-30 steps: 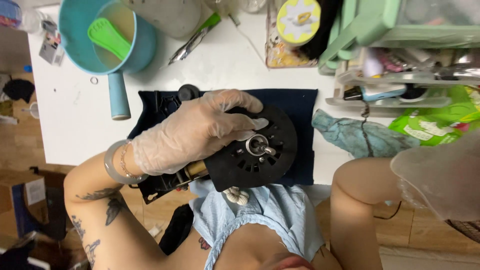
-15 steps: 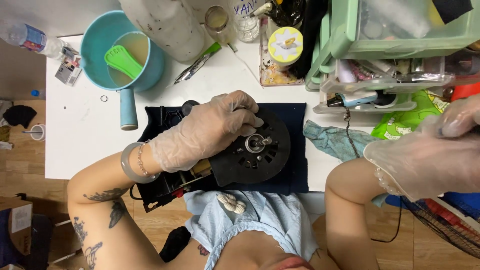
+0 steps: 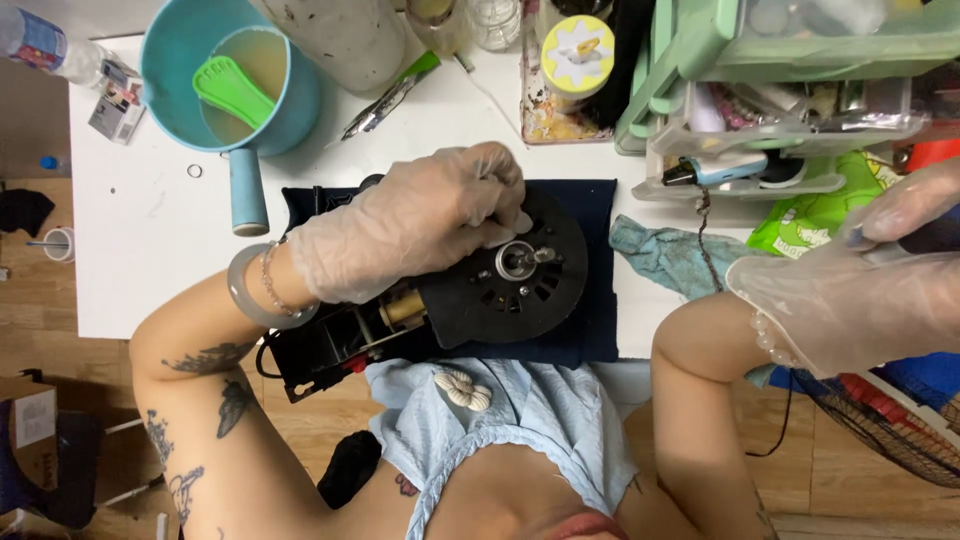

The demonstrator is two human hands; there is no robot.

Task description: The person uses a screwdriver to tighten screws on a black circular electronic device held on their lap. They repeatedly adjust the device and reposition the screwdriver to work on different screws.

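— Where does the black round-faced motor unit [image 3: 500, 285] lie?

— On a dark blue cloth [image 3: 597, 260] at the white table's [image 3: 150, 240] near edge, long axis slanting from lower left to upper right, disc end right. The gloved left hand [image 3: 420, 225] pinches a small white piece over it.

— And around it?

— A teal scoop [image 3: 235, 85] behind; the gloved right hand [image 3: 860, 290] lifted well right, its grip unclear; wooden floor below.

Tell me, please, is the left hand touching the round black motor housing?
Touching. The head view shows the gloved left hand lying across the black motor housing, its fingertips pressed on the top beside the metal shaft.
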